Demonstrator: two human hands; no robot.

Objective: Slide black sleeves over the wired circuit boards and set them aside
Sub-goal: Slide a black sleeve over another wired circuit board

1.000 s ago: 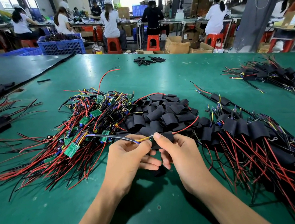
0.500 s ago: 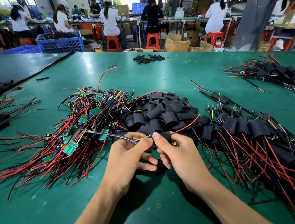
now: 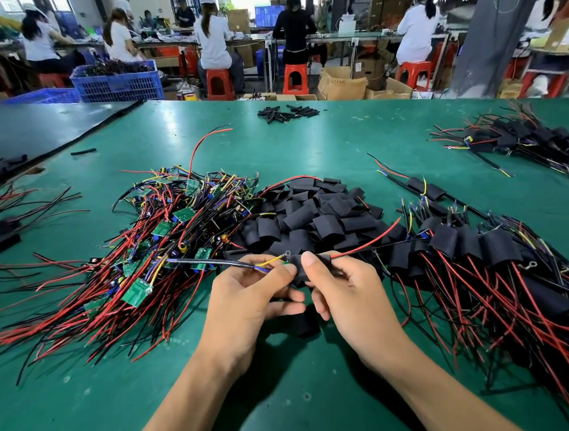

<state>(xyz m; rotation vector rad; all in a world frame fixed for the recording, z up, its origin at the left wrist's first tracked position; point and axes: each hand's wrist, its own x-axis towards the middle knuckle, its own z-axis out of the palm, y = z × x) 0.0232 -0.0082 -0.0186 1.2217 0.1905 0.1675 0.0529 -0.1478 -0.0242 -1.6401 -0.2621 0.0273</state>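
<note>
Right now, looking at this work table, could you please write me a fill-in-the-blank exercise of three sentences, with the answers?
1. The table has a ____ top.
2. The pile of bare boards lies to the ____ of the loose sleeves.
3. The left hand grips the wires, while the right hand pinches a ____ sleeve.
Missing words: green; left; black.

left hand (image 3: pixel 249 301), right hand (image 3: pixel 350 293): 2 | sleeve pile (image 3: pixel 314 212): 1 | bare-board pile (image 3: pixel 174 231): 1
</note>
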